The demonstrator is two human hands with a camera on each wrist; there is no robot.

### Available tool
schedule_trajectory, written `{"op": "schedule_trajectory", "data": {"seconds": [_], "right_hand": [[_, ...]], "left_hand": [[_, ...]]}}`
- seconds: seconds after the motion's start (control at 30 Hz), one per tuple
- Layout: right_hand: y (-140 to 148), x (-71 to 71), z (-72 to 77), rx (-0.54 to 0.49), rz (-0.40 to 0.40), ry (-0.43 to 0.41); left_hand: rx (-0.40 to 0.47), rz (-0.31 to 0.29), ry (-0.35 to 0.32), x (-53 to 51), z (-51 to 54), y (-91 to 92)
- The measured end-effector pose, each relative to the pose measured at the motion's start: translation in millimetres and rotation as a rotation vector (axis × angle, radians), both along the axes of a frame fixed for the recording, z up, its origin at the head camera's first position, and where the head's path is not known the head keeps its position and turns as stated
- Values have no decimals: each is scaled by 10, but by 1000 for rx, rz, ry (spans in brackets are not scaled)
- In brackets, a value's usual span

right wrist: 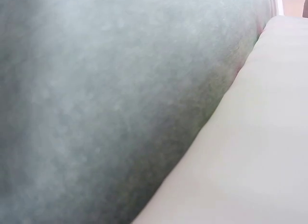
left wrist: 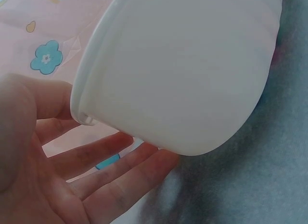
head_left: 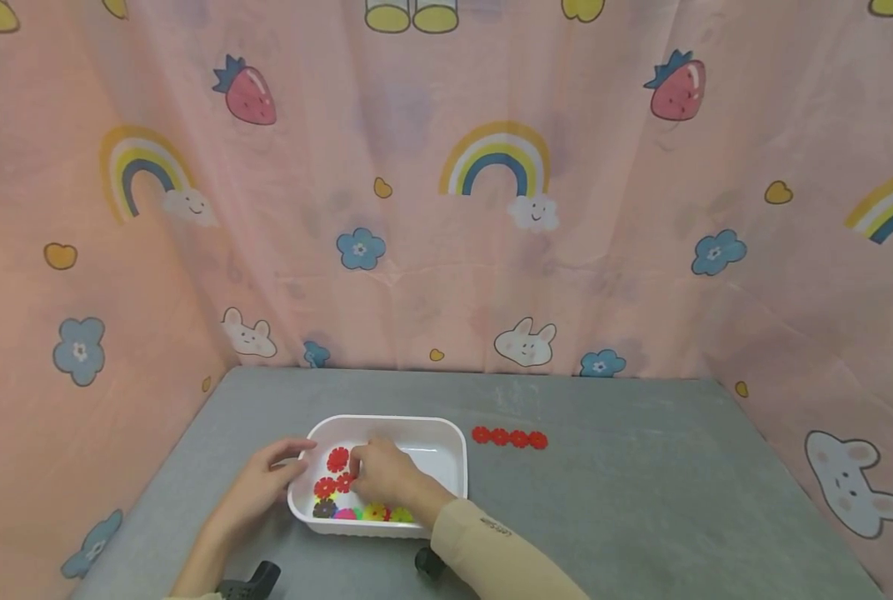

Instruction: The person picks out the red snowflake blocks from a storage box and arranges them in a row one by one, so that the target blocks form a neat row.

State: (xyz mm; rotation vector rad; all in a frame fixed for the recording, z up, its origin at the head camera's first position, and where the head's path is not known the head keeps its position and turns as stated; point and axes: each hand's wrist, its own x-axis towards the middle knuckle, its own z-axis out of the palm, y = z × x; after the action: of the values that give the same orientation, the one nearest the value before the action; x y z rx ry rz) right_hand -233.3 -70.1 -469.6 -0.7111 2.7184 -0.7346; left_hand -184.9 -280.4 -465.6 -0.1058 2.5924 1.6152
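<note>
A white tray (head_left: 452, 429) holds red flower-shaped pieces (head_left: 337, 459) at its left and mixed-colour pieces (head_left: 375, 511) along its near side. My left hand (head_left: 255, 483) is at the tray's left end; in the left wrist view that hand (left wrist: 72, 171) has one digit over the rim and its other fingers against the outer wall of the tray (left wrist: 178, 75). Inside the tray is my right hand (head_left: 394, 477), fingers pointing down beside the red pieces; its fingertips are partly hidden, and whether they pinch a piece cannot be seen. The right wrist view shows mainly the tray's outer wall (right wrist: 240, 152).
On the grey table (head_left: 641, 483), a row of several red flower-shaped pieces (head_left: 510, 437) lies to the right of the tray. A patterned pink curtain (head_left: 416, 317) stands behind the table and on both sides.
</note>
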Motion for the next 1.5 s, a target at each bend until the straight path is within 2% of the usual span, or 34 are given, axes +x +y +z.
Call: {"op": "schedule_trajectory", "data": {"seconds": [0.27,0.5,0.7,0.97,1.23,1.5], "right_hand": [[28,8,11,-28,-1,-35],[83,-3,-9,-124,-13,-116],[118,-20,-24,-170,-7,-134],[110,-15,-27,-178,-1,-145],[81,-7,-37,-119,16,-120],[69,-12,-29,-123,9,-126]], "left_hand": [[-5,1,-3,-10,-3,0],[-6,4,-2,-7,-12,4],[-8,11,-9,-2,-6,12],[-5,2,-5,-9,-7,9],[2,2,-12,-1,6,12],[-11,4,-10,0,5,10]]}}
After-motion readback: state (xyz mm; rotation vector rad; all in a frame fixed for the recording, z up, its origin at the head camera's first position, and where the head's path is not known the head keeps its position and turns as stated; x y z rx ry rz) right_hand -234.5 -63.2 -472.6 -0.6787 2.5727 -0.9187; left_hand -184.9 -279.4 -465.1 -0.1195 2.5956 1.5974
